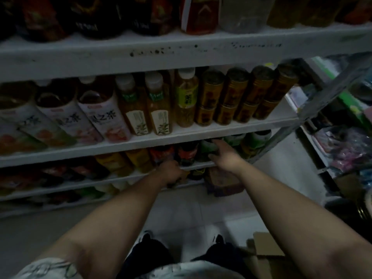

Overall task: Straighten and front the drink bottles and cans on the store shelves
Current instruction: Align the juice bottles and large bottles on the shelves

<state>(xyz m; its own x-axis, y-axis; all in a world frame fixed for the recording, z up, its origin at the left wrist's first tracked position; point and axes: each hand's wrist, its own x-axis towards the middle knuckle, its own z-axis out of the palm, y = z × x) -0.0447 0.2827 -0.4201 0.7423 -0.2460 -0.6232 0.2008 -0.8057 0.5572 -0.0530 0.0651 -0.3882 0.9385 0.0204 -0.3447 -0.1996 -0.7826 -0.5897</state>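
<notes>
White shelves (181, 55) hold bottles (159, 105) above a pale tiled floor (181, 210).

on the white metal middle shelf (221, 132), white-labelled tea bottles (104, 115) stand left, amber plastic juice bottles (149, 111) centre, stacked golden tin cans (241, 95) right; dark round bottles (186, 155) sit on the lower shelf (201, 164) beneath.

Top-shelf bottles (90, 15): upper parts cut off by the frame edge. Left hand (171, 174): fingers hidden below the shelf lip (198, 165), hold indeterminate; right hand (223, 156): fingertips lost in shadow among dark bottles (186, 154). Bottom-shelf stock (60, 178): blurred, dim, labels unreadable.
</notes>
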